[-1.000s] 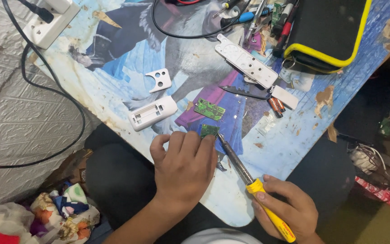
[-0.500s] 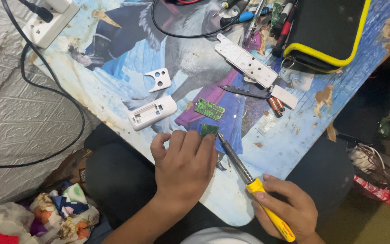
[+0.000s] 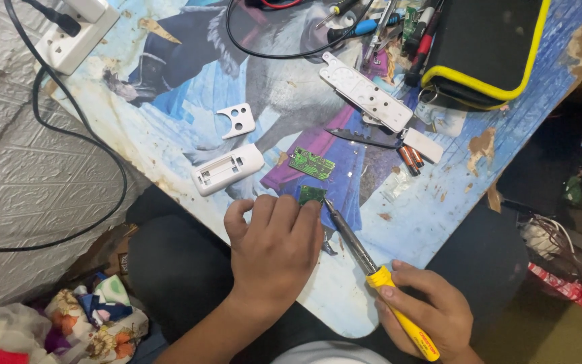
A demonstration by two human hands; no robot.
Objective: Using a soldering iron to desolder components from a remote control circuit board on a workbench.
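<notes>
Small green circuit board (image 3: 312, 194): lies on the tabletop (image 3: 170, 128), near its front edge, partly under our fingertips.
Left hand (image 3: 274, 251): palm down, fingers curled forward, pressing the board flat.
Right hand (image 3: 429, 311): wrapped around the yellow handle of our soldering iron (image 3: 372, 269), angled up-left.
Iron tip: just beside the board's right edge.
Larger green board (image 3: 312, 164): lies apart, just above.
</notes>
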